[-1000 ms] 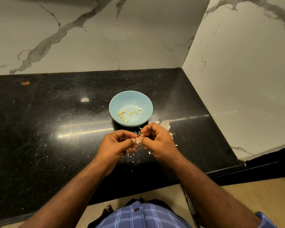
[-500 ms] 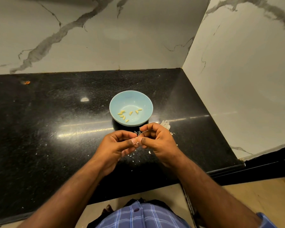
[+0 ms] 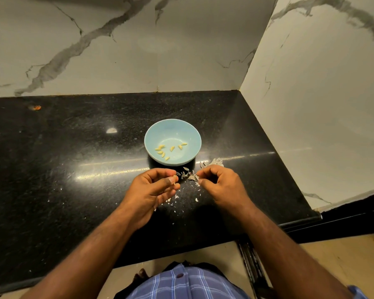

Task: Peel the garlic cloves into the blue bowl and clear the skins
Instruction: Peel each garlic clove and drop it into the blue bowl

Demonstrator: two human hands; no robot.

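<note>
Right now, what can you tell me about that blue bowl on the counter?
The round pale blue bowl, smooth and glossy like ceramic, stands upright on the speckled black stone counter. Eight or so small yellowish peeled garlic cloves lie scattered on its bottom. Neither hand touches it; papery garlic skins lie just in front.

Dim warm light from overhead on my feed. Glare streak w/ a bright spot on the black countertop (image 3: 52, 169); soft shadow under the blue bowl (image 3: 151, 134). Wide-angle bends the edges. Focus mostly sharp, slight grain.
</note>
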